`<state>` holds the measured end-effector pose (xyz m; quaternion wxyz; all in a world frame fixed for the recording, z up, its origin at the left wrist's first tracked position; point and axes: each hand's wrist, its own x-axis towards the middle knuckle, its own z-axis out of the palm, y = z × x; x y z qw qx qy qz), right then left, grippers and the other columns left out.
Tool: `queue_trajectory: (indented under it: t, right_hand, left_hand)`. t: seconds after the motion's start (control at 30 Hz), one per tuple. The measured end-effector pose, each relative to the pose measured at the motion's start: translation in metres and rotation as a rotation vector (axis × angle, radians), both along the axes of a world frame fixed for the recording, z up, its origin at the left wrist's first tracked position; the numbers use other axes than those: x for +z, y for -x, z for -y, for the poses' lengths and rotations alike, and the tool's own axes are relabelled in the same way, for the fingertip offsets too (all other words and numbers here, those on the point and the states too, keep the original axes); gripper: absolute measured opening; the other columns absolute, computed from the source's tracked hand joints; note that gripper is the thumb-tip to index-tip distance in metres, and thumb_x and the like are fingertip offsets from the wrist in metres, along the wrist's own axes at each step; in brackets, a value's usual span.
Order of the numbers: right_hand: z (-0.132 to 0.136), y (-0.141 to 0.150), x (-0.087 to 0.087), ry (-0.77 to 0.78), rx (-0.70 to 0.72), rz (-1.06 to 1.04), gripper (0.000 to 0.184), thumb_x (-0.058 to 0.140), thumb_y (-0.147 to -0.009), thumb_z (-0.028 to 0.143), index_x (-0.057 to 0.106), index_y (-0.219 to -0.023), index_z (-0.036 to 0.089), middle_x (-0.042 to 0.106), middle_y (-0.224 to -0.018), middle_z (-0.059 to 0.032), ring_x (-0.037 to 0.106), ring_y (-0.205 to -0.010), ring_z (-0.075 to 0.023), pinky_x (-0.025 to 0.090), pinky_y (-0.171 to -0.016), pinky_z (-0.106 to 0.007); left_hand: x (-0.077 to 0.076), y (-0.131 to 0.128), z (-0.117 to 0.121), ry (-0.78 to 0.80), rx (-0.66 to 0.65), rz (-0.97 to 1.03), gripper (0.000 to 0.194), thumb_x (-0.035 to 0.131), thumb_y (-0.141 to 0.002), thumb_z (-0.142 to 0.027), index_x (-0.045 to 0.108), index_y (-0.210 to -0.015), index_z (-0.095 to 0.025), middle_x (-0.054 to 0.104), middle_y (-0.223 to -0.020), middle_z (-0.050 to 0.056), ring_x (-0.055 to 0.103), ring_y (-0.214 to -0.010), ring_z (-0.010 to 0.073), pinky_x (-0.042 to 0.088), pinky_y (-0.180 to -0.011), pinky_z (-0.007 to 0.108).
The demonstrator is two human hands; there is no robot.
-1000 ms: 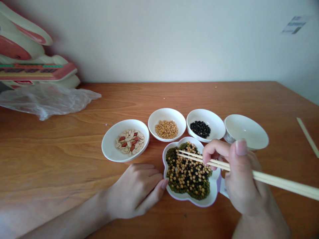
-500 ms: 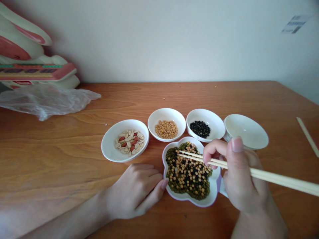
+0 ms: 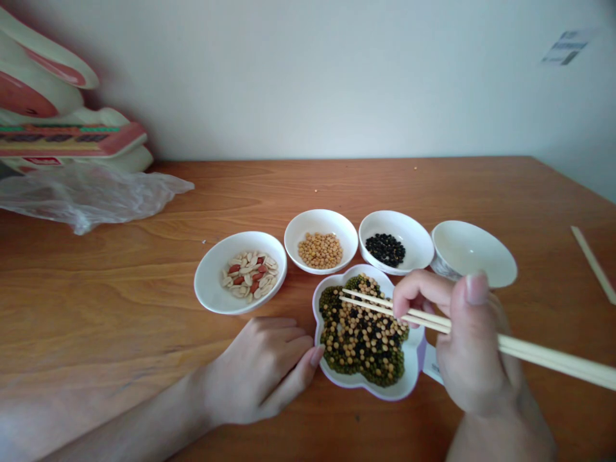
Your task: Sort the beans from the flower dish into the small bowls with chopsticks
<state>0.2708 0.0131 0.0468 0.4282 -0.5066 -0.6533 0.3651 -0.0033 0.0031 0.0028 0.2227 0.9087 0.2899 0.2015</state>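
The right hand (image 3: 474,350) has its fingers clamped on a pair of chopsticks (image 3: 385,306), whose tips rest over the mixed beans (image 3: 362,337) in the flower-shaped dish (image 3: 412,378) (near centre of the table (image 3: 120,289)). The left hand (image 3: 262,369) lies curled, holding nothing, thumb touching the dish's left rim.

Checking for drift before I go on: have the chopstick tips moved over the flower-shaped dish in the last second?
No. The chopsticks' tips lie over the same upper-left part of the flower-shaped dish, level with its rim as before; only the right hand shifted slightly.
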Motion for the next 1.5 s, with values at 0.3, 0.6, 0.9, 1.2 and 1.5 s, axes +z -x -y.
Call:
queue_trajectory:
  t: [0.3,0.6,0.9,1.2,1.5]
  right_hand:
    - [0.002,0.005,0.008,-0.029,-0.004,0.063,0.073,0.02,-0.114,0.064,0.064,-0.072,0.023,0.06,-0.064,-0.0019,0.053,-0.06,-0.0168,0.037,-0.061,-0.034]
    - [0.001,0.008,0.013,-0.05,-0.081,0.035,0.075,0.026,-0.112,0.068,0.066,-0.068,0.022,0.062,-0.061,-0.0035,0.056,-0.057,-0.0179,0.041,-0.06,-0.035]
    - [0.007,0.007,0.013,-0.362,-0.283,-0.016,0.079,0.025,-0.11,0.074,0.068,-0.065,0.025,0.066,-0.065,-0.0055,0.063,-0.061,-0.021,0.043,-0.052,-0.034]
    - [-0.005,0.023,0.004,-0.338,-0.232,-0.091,0.079,0.026,-0.108,0.077,0.071,-0.07,0.024,0.071,-0.072,-0.0085,0.069,-0.074,-0.0247,0.045,-0.058,-0.037]
    - [-0.003,0.001,0.001,-0.283,-0.145,0.021,0.086,0.014,-0.107,0.078,0.069,-0.069,0.024,0.069,-0.069,-0.0072,0.066,-0.072,-0.0238,0.042,-0.059,-0.037]
  left_hand:
    - [-0.002,0.002,-0.001,0.023,-0.005,-0.013,0.04,0.035,-0.116,-0.02,0.053,-0.08,-0.021,0.064,-0.076,0.002,0.055,-0.066,0.018,0.038,-0.066,0.035]
    - [-0.001,0.0,-0.001,0.028,-0.007,-0.006,0.039,0.036,-0.115,-0.019,0.054,-0.08,-0.021,0.064,-0.076,0.002,0.055,-0.066,0.0179,0.038,-0.066,0.035]
    - [-0.002,0.002,0.001,0.008,-0.007,-0.002,0.039,0.035,-0.116,-0.02,0.053,-0.081,-0.021,0.062,-0.075,0.001,0.053,-0.065,0.0179,0.037,-0.066,0.035]
    - [-0.003,0.001,0.0,0.022,-0.01,-0.018,0.039,0.035,-0.116,-0.02,0.053,-0.081,-0.021,0.063,-0.077,0.001,0.054,-0.067,0.018,0.037,-0.066,0.035]
    - [-0.002,0.002,-0.001,0.025,-0.015,-0.009,0.039,0.035,-0.116,-0.02,0.053,-0.081,-0.021,0.064,-0.077,0.001,0.054,-0.067,0.018,0.038,-0.067,0.035]
